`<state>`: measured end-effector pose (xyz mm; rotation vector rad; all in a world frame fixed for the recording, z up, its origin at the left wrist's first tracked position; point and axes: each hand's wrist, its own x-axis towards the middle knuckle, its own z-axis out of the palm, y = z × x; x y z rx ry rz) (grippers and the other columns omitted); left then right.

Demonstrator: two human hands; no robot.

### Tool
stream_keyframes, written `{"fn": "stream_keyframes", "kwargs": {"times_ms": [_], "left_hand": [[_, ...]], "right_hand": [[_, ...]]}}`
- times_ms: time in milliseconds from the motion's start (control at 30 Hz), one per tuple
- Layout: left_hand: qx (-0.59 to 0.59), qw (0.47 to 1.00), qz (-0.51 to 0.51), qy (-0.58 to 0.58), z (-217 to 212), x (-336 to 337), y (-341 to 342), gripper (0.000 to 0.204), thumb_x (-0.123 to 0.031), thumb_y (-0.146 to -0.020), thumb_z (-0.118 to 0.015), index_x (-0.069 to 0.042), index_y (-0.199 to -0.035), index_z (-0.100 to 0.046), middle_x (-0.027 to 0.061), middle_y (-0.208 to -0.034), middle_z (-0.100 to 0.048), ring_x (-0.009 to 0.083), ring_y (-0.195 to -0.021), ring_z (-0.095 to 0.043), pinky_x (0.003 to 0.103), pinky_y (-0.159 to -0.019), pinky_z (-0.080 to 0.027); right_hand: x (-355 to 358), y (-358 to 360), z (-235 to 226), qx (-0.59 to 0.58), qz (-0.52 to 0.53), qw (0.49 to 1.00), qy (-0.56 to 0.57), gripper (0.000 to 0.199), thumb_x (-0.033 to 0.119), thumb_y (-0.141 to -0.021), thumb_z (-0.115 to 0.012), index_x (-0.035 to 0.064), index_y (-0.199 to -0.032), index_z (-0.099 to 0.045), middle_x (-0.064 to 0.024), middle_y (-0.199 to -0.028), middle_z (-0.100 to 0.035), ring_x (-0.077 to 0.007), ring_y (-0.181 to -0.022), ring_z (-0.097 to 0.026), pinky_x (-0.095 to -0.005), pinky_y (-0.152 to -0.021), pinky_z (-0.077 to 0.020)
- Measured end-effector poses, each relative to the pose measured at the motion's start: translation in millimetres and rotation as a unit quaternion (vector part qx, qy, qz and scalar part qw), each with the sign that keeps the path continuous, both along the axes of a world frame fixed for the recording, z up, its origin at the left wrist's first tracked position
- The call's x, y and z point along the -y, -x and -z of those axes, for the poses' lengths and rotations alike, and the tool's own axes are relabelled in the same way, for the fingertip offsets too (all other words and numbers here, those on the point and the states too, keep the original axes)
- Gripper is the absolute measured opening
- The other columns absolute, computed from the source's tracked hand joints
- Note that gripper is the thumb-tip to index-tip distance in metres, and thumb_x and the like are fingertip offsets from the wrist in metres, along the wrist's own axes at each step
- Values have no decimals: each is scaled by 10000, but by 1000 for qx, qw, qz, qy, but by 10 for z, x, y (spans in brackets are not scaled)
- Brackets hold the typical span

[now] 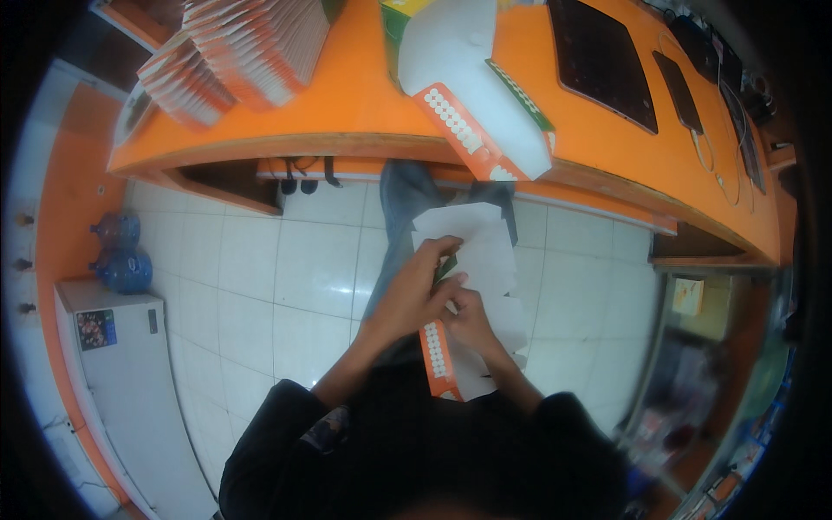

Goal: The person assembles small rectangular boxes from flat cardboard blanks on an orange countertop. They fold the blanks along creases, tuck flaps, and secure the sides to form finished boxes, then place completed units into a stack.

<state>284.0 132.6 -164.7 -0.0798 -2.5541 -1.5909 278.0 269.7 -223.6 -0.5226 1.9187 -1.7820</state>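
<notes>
Over my lap lies a partly folded cardboard box blank, its plain white inner side up. An orange printed side panel with white dots runs along its lower left edge, and a bit of green shows near my fingers. My left hand grips the left edge of the blank, fingers bent around a side flap. Close against it, my right hand lies over the white face, its bent fingers pinching the same edge. The tips of the fingers partly hide the flap.
An orange table stands ahead, holding other open box blanks that overhang its edge. Stacked cartons sit at left, a tablet and a phone at right. Blue water jugs top a white freezer.
</notes>
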Motion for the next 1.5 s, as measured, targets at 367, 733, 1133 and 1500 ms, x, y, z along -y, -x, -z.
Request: {"fn": "stream_keyframes", "kwargs": {"times_ms": [367,733,1133,1500], "left_hand": [[21,997,-61,-46,154,7,-68,182,-9,-881,-564,4,-1061,-539,188,-898,-645,323,-857,-659,355,-756,-504],[-114,986,-124,-16,8,24,-43,101,-15,-791,-699,17,-873,-649,111,-819,-646,224,-754,-643,296,-695,-506],[46,963,-75,-256,64,-69,-42,92,-15,-848,-662,38,-923,-653,123,-1079,-628,181,-1005,-617,305,-874,-542],[36,973,-89,-208,28,-64,-39,117,-6,-859,-644,26,-972,-651,117,-1120,-614,188,-1053,-598,297,-854,-554]], "right_hand": [[22,151,-158,158,167,953,197,187,185,-932,-595,50,-1034,-515,-22,-855,-551,-99,-749,-516,-228,-701,-422],[-212,435,-468,147,150,967,146,193,119,-882,-660,-4,-1025,-615,-69,-840,-654,-105,-688,-586,-226,-639,-460],[9,40,-330,28,269,954,126,217,48,-864,-670,-58,-1054,-668,-131,-1011,-667,-136,-852,-609,-244,-742,-490],[-86,167,-370,13,185,978,91,240,22,-843,-684,-38,-1075,-666,-159,-1147,-628,-159,-985,-610,-249,-824,-494]]}}
